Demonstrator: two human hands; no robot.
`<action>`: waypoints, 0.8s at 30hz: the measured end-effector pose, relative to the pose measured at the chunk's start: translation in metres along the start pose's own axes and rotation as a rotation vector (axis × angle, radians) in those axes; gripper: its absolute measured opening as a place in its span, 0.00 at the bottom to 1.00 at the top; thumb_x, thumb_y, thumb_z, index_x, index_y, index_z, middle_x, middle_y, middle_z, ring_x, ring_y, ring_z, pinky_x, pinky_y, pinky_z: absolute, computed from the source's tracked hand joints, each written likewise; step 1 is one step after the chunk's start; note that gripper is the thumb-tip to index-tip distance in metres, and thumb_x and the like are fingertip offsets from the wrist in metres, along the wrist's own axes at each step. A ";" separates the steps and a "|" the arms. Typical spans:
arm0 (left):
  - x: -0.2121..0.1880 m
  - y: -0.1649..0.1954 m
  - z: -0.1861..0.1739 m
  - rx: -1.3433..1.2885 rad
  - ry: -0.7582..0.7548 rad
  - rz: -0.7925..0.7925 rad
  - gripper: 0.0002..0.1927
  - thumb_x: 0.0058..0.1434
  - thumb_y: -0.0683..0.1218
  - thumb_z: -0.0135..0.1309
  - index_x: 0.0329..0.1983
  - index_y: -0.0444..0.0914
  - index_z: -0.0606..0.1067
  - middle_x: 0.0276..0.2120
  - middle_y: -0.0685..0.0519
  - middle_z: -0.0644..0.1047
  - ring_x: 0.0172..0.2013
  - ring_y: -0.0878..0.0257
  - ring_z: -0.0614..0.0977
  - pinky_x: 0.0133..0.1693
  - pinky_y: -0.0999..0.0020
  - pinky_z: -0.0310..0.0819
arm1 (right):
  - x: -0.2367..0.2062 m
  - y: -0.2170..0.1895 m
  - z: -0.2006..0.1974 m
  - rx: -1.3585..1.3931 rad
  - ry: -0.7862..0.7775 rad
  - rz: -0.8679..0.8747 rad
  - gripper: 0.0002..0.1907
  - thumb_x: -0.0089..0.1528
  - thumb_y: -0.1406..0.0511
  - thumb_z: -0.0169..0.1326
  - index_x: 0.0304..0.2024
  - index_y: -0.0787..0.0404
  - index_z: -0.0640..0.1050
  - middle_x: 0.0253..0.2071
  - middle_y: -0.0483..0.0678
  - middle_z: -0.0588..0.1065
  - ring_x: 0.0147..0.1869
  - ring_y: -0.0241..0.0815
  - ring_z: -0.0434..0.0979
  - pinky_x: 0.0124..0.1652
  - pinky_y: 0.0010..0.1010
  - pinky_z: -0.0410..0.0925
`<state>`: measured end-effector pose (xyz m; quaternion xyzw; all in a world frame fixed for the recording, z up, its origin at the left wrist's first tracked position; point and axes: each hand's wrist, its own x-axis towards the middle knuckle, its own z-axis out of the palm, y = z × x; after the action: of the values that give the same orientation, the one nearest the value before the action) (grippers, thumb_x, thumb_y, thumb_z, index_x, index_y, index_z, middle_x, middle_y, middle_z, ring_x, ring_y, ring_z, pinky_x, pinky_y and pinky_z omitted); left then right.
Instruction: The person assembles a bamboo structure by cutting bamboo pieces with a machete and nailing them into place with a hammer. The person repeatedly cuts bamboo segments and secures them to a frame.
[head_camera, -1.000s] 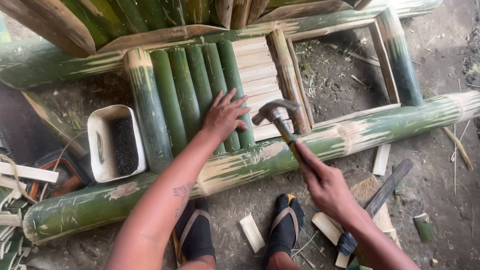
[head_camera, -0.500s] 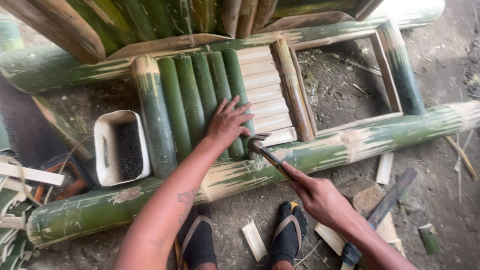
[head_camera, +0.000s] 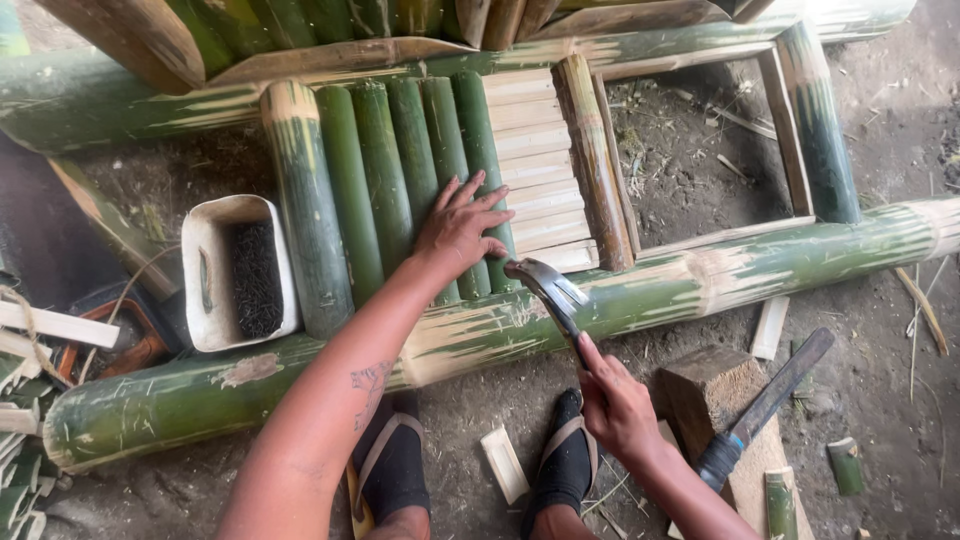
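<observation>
My left hand (head_camera: 462, 226) lies flat, fingers spread, on the green bamboo slats (head_camera: 400, 170) set side by side in a bamboo frame. My right hand (head_camera: 612, 400) grips the handle of a claw hammer (head_camera: 548, 288). The hammer's metal head is down against the slat end by the long front bamboo pole (head_camera: 720, 275), just right of my left hand. Pale split slats (head_camera: 530, 150) lie to the right of the green ones, next to an upright bamboo crosspiece (head_camera: 592, 160).
A white container of small dark nails (head_camera: 240, 270) stands left of the slats. A machete (head_camera: 765, 405) rests on a wooden block (head_camera: 715, 390) at the lower right. My feet in sandals (head_camera: 565, 460) stand below the pole. Bamboo offcuts litter the dirt ground.
The hammer has swung down from a raised position to the slat end near my left hand. My left hand has stayed pressed on the slats.
</observation>
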<state>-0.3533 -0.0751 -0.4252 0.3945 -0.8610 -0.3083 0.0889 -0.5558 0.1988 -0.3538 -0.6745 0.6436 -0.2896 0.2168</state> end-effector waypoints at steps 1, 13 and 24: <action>0.001 0.000 0.000 0.024 0.002 -0.006 0.30 0.46 0.60 0.65 0.55 0.54 0.79 0.70 0.63 0.64 0.74 0.56 0.51 0.73 0.52 0.32 | -0.001 0.001 0.001 0.025 0.040 -0.052 0.34 0.61 0.74 0.50 0.71 0.54 0.64 0.30 0.53 0.72 0.29 0.51 0.73 0.30 0.40 0.69; 0.001 0.000 -0.001 0.044 0.017 0.023 0.30 0.48 0.61 0.65 0.57 0.55 0.78 0.71 0.64 0.63 0.75 0.56 0.51 0.74 0.52 0.31 | -0.007 -0.002 0.010 -0.006 0.018 0.008 0.35 0.61 0.74 0.52 0.71 0.56 0.64 0.32 0.53 0.75 0.31 0.49 0.77 0.33 0.39 0.71; -0.119 -0.041 -0.027 -0.033 0.872 -0.214 0.15 0.63 0.32 0.51 0.51 0.35 0.79 0.56 0.42 0.77 0.62 0.50 0.75 0.65 0.57 0.70 | 0.046 -0.038 0.022 0.115 -0.011 -0.065 0.30 0.64 0.73 0.51 0.70 0.61 0.67 0.58 0.64 0.77 0.57 0.56 0.81 0.51 0.39 0.73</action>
<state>-0.2371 -0.0205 -0.4177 0.5731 -0.6924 -0.1344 0.4172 -0.5127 0.1542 -0.3398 -0.6832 0.6023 -0.3293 0.2493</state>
